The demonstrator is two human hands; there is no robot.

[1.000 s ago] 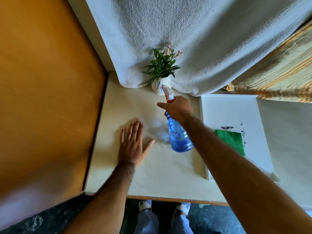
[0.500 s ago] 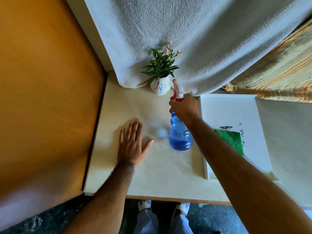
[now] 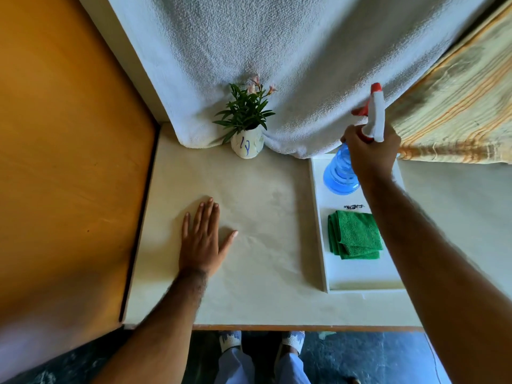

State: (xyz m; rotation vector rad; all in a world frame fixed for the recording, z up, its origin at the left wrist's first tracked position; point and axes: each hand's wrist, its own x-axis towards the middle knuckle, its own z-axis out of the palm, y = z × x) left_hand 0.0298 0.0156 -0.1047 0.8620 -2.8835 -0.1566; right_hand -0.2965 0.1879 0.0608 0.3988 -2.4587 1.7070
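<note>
My right hand (image 3: 370, 153) grips the neck of a blue spray bottle (image 3: 340, 176) with a white and red trigger head. The bottle is at the far end of a white tray (image 3: 360, 281); whether its base touches the tray I cannot tell. A folded green cloth (image 3: 354, 235) lies on the tray nearer to me. My left hand (image 3: 202, 239) rests flat, fingers straight, on the cream tabletop (image 3: 263, 273). A faint damp patch (image 3: 275, 196) shows on the tabletop between the two hands.
A small white vase with a green plant (image 3: 247, 128) stands at the back of the table against a hanging white towel (image 3: 291, 65). An orange wooden panel (image 3: 63, 162) borders the table on the left. A striped cloth (image 3: 457, 106) hangs at the right.
My right hand has carried the spray bottle from the middle of the table to the right, over the white tray. My left hand has stayed flat on the tabletop.
</note>
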